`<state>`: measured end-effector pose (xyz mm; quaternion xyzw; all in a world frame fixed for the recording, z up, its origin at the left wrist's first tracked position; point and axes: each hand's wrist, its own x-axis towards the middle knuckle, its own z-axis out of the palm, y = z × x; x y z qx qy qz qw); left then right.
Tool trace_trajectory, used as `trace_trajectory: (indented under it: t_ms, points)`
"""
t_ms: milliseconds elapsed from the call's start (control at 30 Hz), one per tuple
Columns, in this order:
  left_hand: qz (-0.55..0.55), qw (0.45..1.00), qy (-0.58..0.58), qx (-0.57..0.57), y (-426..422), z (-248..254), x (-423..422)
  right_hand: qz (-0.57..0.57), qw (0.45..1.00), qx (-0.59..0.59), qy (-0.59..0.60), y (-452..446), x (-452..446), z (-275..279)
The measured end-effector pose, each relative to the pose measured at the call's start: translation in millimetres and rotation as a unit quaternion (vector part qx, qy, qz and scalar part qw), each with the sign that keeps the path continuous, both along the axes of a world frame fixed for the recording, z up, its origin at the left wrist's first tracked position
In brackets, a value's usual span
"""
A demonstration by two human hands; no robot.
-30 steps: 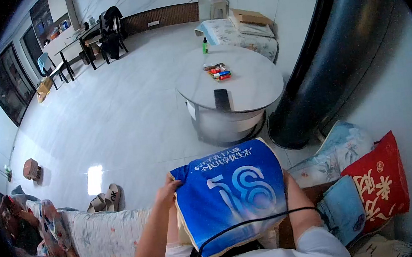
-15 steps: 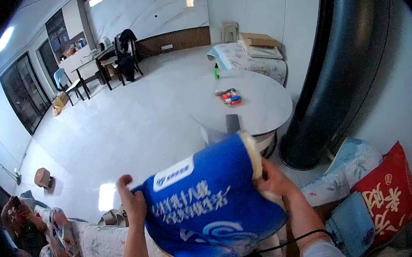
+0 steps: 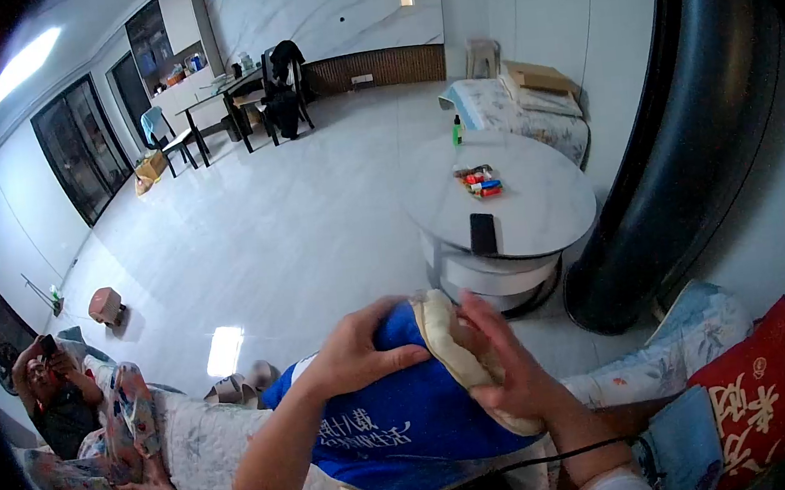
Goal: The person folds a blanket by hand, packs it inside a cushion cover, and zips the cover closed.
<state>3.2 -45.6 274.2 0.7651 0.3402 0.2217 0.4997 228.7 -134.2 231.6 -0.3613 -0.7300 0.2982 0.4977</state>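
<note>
A blue printed cloth cover [image 3: 371, 417] with white lettering and a thick cream lining along one edge lies across my lap, bunched up and partly folded. My left hand [image 3: 365, 347] is closed over its upper edge, thumb in front and fingers behind. At the cream edge, my right hand [image 3: 518, 375] has its fingers stretched out and apart from the thumb, which touches the lining. The fingers are slightly blurred. A black cable [image 3: 564, 456] runs over the cover's lower part to my right forearm.
A round white table [image 3: 540, 202] ahead holds a black phone [image 3: 483, 233], small colourful packets [image 3: 481, 183] and a green bottle [image 3: 457, 130]. To the right are a red cushion [image 3: 766, 398] and a black pillar [image 3: 651, 182]. Another person [image 3: 67, 399] sits at left holding a phone.
My left hand has moved right from the cover's left side to its upper edge near the lining. The cover is now more bunched. My right hand's fingers have spread. The view has shifted left.
</note>
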Motion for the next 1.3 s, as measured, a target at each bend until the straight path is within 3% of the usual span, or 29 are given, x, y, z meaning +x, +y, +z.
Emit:
trace_trajectory:
  t_ms: [100, 233, 367, 433, 600, 800, 833, 867, 933, 967, 1033, 1300]
  points:
    - [0.009, 0.998, -0.049, 0.044, -4.4, -19.9, 3.9, 0.068, 0.995, 0.044, -0.058, 11.0, 7.5, 0.9]
    - [0.002, 0.993, -0.105, 0.053, -2.6, -32.4, -0.1, 0.051, 0.996, -0.028, -0.065, 4.8, 3.2, 5.7]
    - [-0.013, 0.985, -0.169, 0.012, 0.1, -43.9, -1.4, 0.048, 0.996, -0.019, -0.069, 4.5, -5.3, -1.4]
    - [-0.008, 0.986, -0.168, 0.013, -1.7, -42.9, -0.1, 0.046, 0.991, -0.111, -0.062, 7.7, -7.8, -7.5]
    - [-0.005, 0.985, -0.171, 0.029, -6.2, -43.3, 3.2, 0.089, 0.993, -0.079, -0.029, 16.5, -13.2, -16.2]
    - [-0.019, 0.981, -0.192, -0.032, -6.6, -44.5, 2.7, 0.031, 0.999, -0.005, -0.039, 20.1, -24.6, -21.6]
    - [-0.003, 0.976, -0.19, -0.102, -7.0, -44.1, 1.7, 0.015, 0.999, 0.013, -0.038, 21.1, -24.9, -22.8]
    - [0.013, 0.967, -0.188, -0.17, -7.4, -43.2, 1.0, 0.015, 0.999, 0.013, -0.038, 20.7, -26.8, -22.1]
    - [0.039, 0.966, -0.167, -0.195, -10.2, -36.1, 0.1, -0.005, 0.994, -0.085, 0.075, 19.9, -31.4, -19.9]
    - [0.064, 0.962, -0.146, -0.219, -11.1, -33.9, 0.1, -0.006, 0.994, -0.085, 0.075, 20.8, -30.5, -20.3]
    - [0.051, 0.969, -0.15, -0.189, -10.5, -39.8, 1.8, -0.005, 0.999, 0.031, -0.014, 22.4, -27.9, -22.1]
    - [0.06, 0.988, -0.13, -0.057, -14.3, -46.7, 7.7, -0.052, 0.998, 0.044, 0.0, 18.7, -32.9, -31.6]
